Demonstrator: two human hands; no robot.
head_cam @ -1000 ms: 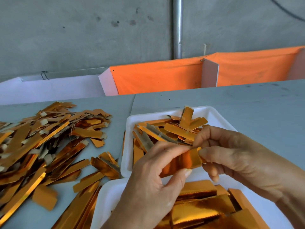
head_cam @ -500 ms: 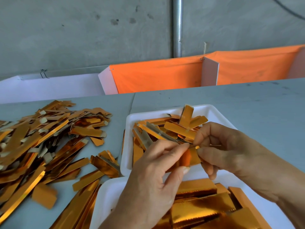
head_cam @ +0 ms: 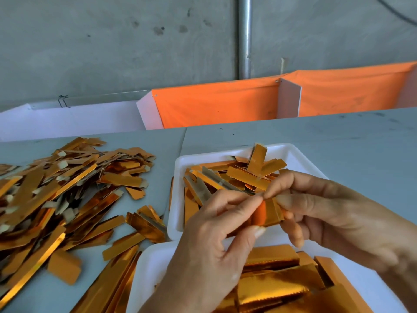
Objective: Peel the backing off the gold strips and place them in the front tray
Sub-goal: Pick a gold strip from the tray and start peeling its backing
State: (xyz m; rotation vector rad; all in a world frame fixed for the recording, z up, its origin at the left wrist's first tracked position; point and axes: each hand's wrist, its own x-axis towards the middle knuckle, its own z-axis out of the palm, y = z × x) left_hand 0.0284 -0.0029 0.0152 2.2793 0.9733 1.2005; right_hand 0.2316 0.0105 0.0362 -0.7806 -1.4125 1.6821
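While both hands meet above the trays:
Left hand [head_cam: 209, 251]: pinches the gold strip [head_cam: 268, 214].
Right hand [head_cam: 334, 213]: pinches the strip's other end.
Far tray [head_cam: 300, 154]: holds strips.
Loose pile [head_cam: 56, 190]: tabletop's [head_cam: 338, 141] left side.

Two bare hands show: the left hand [head_cam: 203, 251] and the right hand [head_cam: 334, 213]. No rings, gloves or watch are worn. Fingernails are short and unpainted; no sleeve reaches either wrist.

Loose strips [head_cam: 67, 190] left on table [head_cam: 338, 141]; far tray [head_cam: 291, 152] behind near tray [head_cam: 146, 267].
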